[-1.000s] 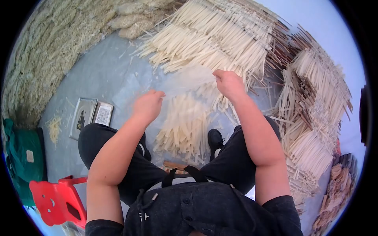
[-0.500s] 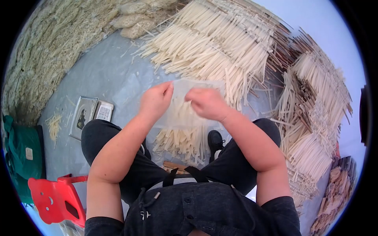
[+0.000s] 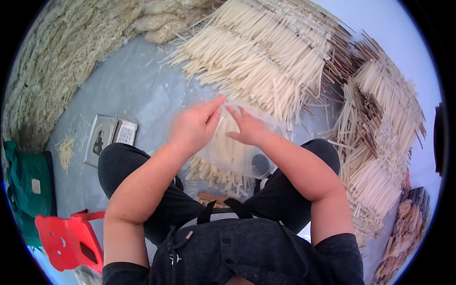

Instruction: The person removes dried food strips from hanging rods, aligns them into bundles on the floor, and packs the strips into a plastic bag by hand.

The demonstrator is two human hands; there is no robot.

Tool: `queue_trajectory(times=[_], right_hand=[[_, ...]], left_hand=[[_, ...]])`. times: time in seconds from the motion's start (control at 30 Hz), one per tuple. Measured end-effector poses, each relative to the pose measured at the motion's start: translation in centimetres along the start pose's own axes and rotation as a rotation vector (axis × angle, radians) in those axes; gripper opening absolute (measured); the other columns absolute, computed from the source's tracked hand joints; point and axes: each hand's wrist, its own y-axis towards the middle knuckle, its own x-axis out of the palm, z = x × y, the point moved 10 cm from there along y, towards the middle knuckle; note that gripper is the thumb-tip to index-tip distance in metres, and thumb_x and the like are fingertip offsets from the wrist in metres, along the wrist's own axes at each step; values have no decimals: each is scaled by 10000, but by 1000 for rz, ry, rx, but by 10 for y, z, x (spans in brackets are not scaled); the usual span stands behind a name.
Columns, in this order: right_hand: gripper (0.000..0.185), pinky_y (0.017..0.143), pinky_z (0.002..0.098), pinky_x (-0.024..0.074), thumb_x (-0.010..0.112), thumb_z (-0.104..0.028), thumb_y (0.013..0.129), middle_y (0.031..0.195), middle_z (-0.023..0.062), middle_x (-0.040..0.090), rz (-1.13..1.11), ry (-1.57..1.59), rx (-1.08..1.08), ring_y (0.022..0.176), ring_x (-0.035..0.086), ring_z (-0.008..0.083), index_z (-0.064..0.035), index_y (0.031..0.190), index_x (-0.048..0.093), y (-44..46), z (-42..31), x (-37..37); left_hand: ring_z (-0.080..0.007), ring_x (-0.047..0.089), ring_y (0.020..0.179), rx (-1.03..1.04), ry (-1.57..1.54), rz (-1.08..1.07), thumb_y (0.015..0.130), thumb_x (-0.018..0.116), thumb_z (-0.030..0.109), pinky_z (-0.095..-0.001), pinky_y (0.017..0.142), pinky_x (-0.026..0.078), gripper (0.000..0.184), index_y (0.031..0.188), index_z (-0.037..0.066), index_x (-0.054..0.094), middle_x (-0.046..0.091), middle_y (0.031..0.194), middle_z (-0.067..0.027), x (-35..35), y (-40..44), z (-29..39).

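Observation:
A clear plastic bag (image 3: 242, 154) hangs between my hands, above the floor between my knees. My left hand (image 3: 195, 124) is closed on its upper edge, with thumb and fingers pressed together and slightly blurred. Fingers spread, my right hand (image 3: 249, 127) lies against the bag's upper right side and grips nothing. Through the film and below it shows a small heap of pale flat strips (image 3: 216, 173), resembling dried noodles, beside my shoes. Whether anything is inside the bag I cannot tell.
Large layered stacks of pale strips (image 3: 256, 57) with brown sticks lie ahead, and another stack (image 3: 375, 156) stands on the right. A weighing scale (image 3: 102, 137) sits left of my knee. Nearby are a red chair (image 3: 66, 240), a green bag (image 3: 31, 190) and a yellowish pile (image 3: 71, 52).
The plastic bag has swung down and to the right. My left hand has moved up and right. My right hand's fingers have gone from curled to spread.

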Motion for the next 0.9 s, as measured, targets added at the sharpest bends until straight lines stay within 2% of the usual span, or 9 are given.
queue_trajectory(times=[0.07, 0.13, 0.27, 0.33, 0.47, 0.57, 0.63, 0.73, 0.9], right_hand=[[738, 1122, 483, 300, 612, -363, 890, 1549, 198, 251, -35, 20, 167, 1393, 323, 383, -208, 1520, 260, 4, 17, -6], [806, 1142, 445, 275, 687, -340, 850, 1534, 220, 279, 563, 142, -154, 1414, 296, 373, -158, 1515, 269, 5, 0, -62], [876, 1129, 428, 302, 739, -293, 809, 1518, 230, 302, 344, 564, -360, 1407, 302, 387, -121, 1517, 252, 23, -11, -48], [874, 1113, 399, 329, 735, -269, 808, 1487, 235, 346, 567, 453, -324, 1401, 312, 383, -130, 1519, 247, 10, -17, -75], [848, 1095, 401, 352, 720, -244, 813, 1457, 225, 395, 600, 564, -344, 1367, 365, 382, -139, 1516, 260, 8, -16, -91], [831, 1072, 401, 379, 713, -229, 807, 1436, 217, 430, 441, 484, -376, 1325, 416, 384, -148, 1510, 277, 17, -4, -58], [802, 1044, 403, 409, 709, -237, 796, 1390, 220, 478, -33, 323, -7, 1263, 484, 366, -145, 1492, 323, 17, 18, -11], [760, 1034, 394, 422, 692, -227, 803, 1344, 228, 516, -265, 87, -56, 1233, 516, 341, -140, 1476, 349, 4, 16, 7], [592, 960, 417, 449, 690, -219, 816, 1235, 182, 566, 178, 219, -128, 1155, 548, 338, -120, 1350, 455, 6, 0, -47]], left_hand=[[-270, 647, 700, 78, 1, -46, 918, 601, 137, -342, 634, 512, 324, 1240, 140, 641, 671, 866, -130, 7, -5, 14], [-276, 643, 689, 149, 3, -79, 911, 604, 136, -351, 615, 512, 343, 1252, 159, 635, 663, 841, -107, 14, -11, 28], [-261, 614, 632, 232, 51, -131, 889, 622, 152, -364, 554, 497, 381, 1264, 219, 628, 587, 737, -54, 25, -22, 50], [-252, 606, 616, 252, 62, -137, 885, 627, 161, -362, 539, 491, 383, 1261, 232, 630, 564, 714, -43, 24, -25, 55], [-250, 604, 628, 217, 88, -234, 878, 631, 166, -361, 545, 496, 378, 1247, 249, 635, 550, 709, -51, 32, -24, 55], [-269, 618, 668, 125, 93, -191, 887, 619, 189, -379, 577, 506, 334, 1215, 243, 653, 571, 732, -63, 36, -23, 33], [-279, 623, 689, 40, 115, -168, 893, 612, 203, -389, 596, 511, 305, 1191, 237, 666, 582, 746, -68, 39, -20, 8], [-295, 630, 714, -68, 196, -93, 908, 596, 236, -402, 630, 513, 252, 1142, 230, 690, 602, 780, -73, 22, -11, -25], [-296, 644, 720, -151, 285, -52, 890, 606, 257, -413, 632, 517, 216, 1073, 233, 718, 622, 797, -78, 5, -5, -41]])
